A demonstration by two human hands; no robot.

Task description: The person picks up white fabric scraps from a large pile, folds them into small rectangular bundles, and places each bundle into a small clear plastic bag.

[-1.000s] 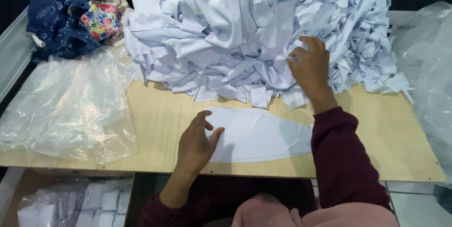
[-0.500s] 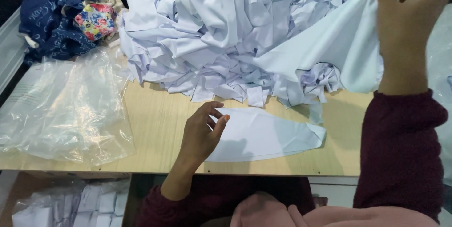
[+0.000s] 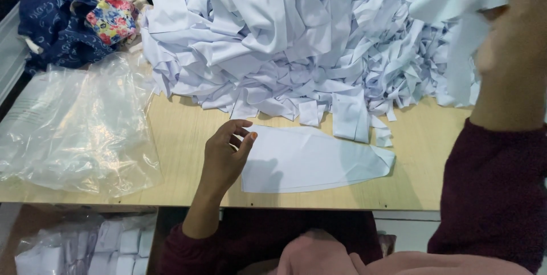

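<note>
A great heap of white fabric offcuts (image 3: 296,41) covers the back of the wooden worktop (image 3: 188,132), with a crumpled clear plastic bag (image 3: 74,132) at the left whose contents cannot be made out, and a grey bin (image 3: 11,35) behind it holding dark blue and floral cloth (image 3: 74,18). The right hand (image 3: 513,53) is raised near the camera, blurred and partly cut off — its grip is closed on a white fabric piece (image 3: 461,1). The left hand (image 3: 225,158), fingers loosely curled and open, rests at the edge of a flat curved white panel (image 3: 310,158) at the worktop's front — below, a bag of small white folded pieces (image 3: 85,246) is only partly seen.
</note>
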